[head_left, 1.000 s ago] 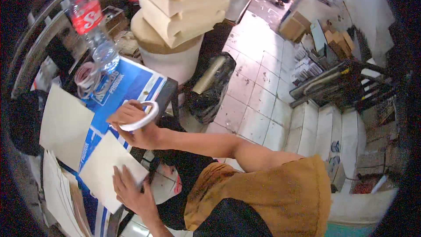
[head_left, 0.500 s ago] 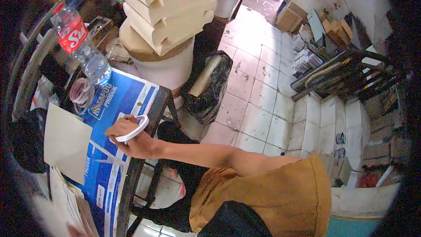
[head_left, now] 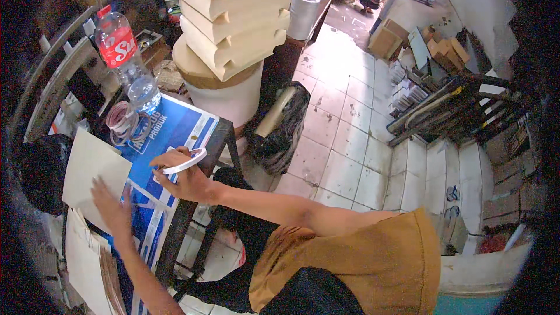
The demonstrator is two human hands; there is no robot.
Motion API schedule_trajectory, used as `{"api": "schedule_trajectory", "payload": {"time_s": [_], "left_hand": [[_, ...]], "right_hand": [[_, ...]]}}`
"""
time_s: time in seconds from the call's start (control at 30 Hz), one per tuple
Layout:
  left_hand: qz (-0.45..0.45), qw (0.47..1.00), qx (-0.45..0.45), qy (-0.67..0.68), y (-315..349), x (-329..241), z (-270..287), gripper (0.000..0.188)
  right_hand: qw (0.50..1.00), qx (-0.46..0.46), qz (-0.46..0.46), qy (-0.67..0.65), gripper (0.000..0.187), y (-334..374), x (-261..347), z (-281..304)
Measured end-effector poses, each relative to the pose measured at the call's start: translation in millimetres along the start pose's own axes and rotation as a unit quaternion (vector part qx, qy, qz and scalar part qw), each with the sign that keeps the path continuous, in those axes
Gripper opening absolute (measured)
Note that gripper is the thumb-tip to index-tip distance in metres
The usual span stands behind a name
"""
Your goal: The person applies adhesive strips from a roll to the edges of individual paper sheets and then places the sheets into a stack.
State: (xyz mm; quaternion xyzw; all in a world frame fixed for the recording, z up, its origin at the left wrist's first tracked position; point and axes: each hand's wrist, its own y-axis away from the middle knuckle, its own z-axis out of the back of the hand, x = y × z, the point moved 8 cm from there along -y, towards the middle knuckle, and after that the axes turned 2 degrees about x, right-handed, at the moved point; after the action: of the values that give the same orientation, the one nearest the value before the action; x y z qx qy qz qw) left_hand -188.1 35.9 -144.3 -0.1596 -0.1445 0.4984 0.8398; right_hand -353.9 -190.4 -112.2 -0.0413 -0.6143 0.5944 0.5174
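Note:
My right hand [head_left: 185, 182] is closed around a white tape roll [head_left: 184, 161] and holds it just above the blue printed table top [head_left: 153, 135]. My left hand [head_left: 112, 208] lies flat, fingers spread, on the lower edge of a beige cardboard sheet [head_left: 90, 169] resting on the table's left part. More beige sheets [head_left: 84, 265] are stacked below that hand. The two hands are about a hand's width apart.
A clear plastic bottle with a red label [head_left: 125, 61] and a coil of pale cord [head_left: 121, 121] stand at the table's far end. Folded beige boxes [head_left: 233, 17] are piled on a white drum [head_left: 230, 102]. A black bag [head_left: 286, 131] sits on the tiled floor [head_left: 350, 134].
My left hand left the lower sheet, went out of view, and now presses on the cardboard sheet at the left. My right hand keeps the tape roll in nearly the same place.

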Motion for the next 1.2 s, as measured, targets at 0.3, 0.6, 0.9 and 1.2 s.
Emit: {"api": "schedule_trajectory", "payload": {"time_s": [0.3,0.6,0.9,1.2], "left_hand": [[0.104,0.983,0.065,0.139,110.5,-115.5,71.5,0.073],[0.243,0.933,-0.038,0.263,216.0,-54.8,126.6,0.092],[0.206,0.938,-0.017,0.280,218.6,-48.7,116.4,0.102],[0.254,0.907,-0.124,0.311,252.7,-53.1,122.1,0.101]], "right_hand": [[1.000,-0.008,0.005,0.016,0.025,-3.4,-3.6,14.8],[0.970,0.235,0.016,-0.060,0.031,29.1,109.5,-55.1],[0.943,0.324,-0.006,-0.071,0.011,55.9,136.4,-92.9],[0.944,0.328,0.020,-0.031,0.011,72.6,133.5,-104.9]]}}
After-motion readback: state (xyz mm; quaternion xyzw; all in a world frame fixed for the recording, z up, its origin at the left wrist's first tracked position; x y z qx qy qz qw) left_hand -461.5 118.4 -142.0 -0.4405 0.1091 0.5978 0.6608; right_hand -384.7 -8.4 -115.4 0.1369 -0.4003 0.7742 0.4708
